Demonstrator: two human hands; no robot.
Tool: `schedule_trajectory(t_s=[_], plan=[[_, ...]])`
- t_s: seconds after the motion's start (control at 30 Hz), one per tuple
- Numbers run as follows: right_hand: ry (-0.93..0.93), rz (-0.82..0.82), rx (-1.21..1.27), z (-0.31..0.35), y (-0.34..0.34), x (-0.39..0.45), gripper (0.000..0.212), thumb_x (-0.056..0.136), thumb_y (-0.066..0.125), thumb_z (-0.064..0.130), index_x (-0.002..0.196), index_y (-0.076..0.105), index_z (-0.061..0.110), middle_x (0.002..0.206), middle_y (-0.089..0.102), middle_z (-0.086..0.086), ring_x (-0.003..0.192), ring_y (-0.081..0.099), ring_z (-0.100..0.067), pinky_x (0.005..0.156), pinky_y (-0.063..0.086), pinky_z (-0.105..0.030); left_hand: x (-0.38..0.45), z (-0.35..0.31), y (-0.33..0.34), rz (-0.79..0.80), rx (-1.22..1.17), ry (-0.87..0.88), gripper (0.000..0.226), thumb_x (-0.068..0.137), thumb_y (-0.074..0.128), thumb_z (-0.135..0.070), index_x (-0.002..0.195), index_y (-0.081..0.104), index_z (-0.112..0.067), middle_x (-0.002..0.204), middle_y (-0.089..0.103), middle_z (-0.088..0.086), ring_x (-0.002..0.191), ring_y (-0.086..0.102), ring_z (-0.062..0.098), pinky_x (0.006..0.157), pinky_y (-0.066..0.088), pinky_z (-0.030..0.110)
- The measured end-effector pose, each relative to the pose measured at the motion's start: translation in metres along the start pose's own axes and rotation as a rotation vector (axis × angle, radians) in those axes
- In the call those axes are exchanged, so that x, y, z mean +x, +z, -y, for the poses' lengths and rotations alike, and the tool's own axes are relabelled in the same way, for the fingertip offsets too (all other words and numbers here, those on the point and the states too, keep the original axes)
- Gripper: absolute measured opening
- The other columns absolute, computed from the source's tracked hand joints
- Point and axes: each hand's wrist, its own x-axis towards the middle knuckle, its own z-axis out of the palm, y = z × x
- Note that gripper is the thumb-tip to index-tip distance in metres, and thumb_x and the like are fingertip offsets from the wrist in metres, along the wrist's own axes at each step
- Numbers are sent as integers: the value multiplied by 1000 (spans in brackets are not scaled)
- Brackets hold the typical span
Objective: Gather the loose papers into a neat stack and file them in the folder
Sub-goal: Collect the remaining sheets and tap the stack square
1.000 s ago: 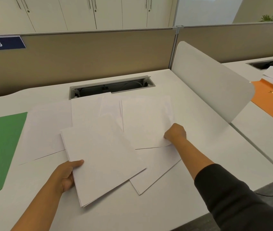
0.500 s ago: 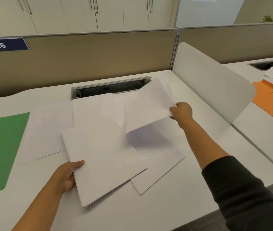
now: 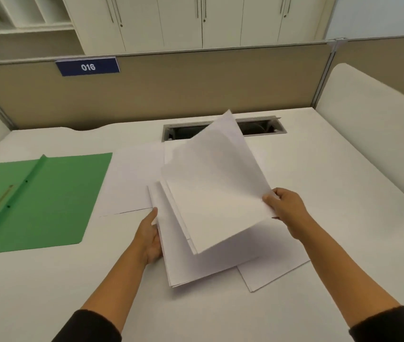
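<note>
My right hand (image 3: 285, 210) pinches the right edge of a white sheet (image 3: 218, 183), which hangs tilted above the pile with its far corner raised. At the left edge of a stack of white papers (image 3: 191, 262) on the desk, my left hand (image 3: 151, 236) grips that stack. More loose sheets lie flat: one (image 3: 132, 178) to the left of the stack, another (image 3: 277, 267) sticking out under it at the right. An open green folder (image 3: 48, 198) with a metal fastener lies on the left of the desk.
A white desk (image 3: 48, 287) carries everything. A cable slot (image 3: 260, 127) opens at the back behind the papers. A tan partition (image 3: 196, 87) with a blue "016" sign (image 3: 88, 67) closes the far side. A white side divider (image 3: 373, 134) stands at the right.
My right hand has lifted one sheet off the desk and carried it left and toward me, over the stack. The view has turned left, so the green folder shows more fully.
</note>
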Motion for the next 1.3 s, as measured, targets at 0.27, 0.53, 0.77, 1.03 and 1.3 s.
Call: schedule_trajectory(t_s=[0.27, 0.53, 0.77, 1.03, 1.3], plan=[[81, 110, -194, -41, 33, -20, 16, 89, 55, 18, 87, 62, 4, 76, 60, -5, 65, 54, -20, 61, 42, -29, -2, -2, -2, 44, -27, -7, 43, 86, 56, -43, 107, 65, -7, 88, 76, 12, 79, 73, 27, 74, 55, 37], [9, 175, -567, -39, 49, -23, 22, 89, 55, 29, 77, 49, 12, 72, 45, 3, 68, 45, -15, 57, 31, -25, 7, 5, -4, -78, 224, -17, 32, 82, 63, -1, 113, 58, 4, 94, 66, 19, 82, 64, 32, 70, 52, 44], [70, -138, -793, -23, 0, 12, 48, 88, 56, 34, 131, 48, 14, 129, 52, -11, 123, 43, -29, 94, 41, -38, 15, 7, -7, -90, 218, 8, 15, 83, 61, 1, 97, 61, 0, 87, 68, 17, 81, 63, 31, 78, 50, 47], [284, -66, -808, -24, -28, 35, 68, 75, 72, 30, 130, 39, 6, 128, 48, -13, 116, 51, -30, 82, 45, -35, 19, 8, -7, -76, 232, 23, 4, 84, 60, 0, 86, 62, -2, 57, 73, 9, 80, 63, 30, 70, 51, 42], [54, -220, -635, -27, -28, 30, 7, 77, 61, 10, 83, 59, 10, 85, 60, -5, 74, 52, -24, 53, 35, -24, 17, 5, -7, -81, 220, 0, 11, 82, 62, 1, 93, 62, 0, 94, 65, 19, 84, 63, 32, 89, 47, 49]])
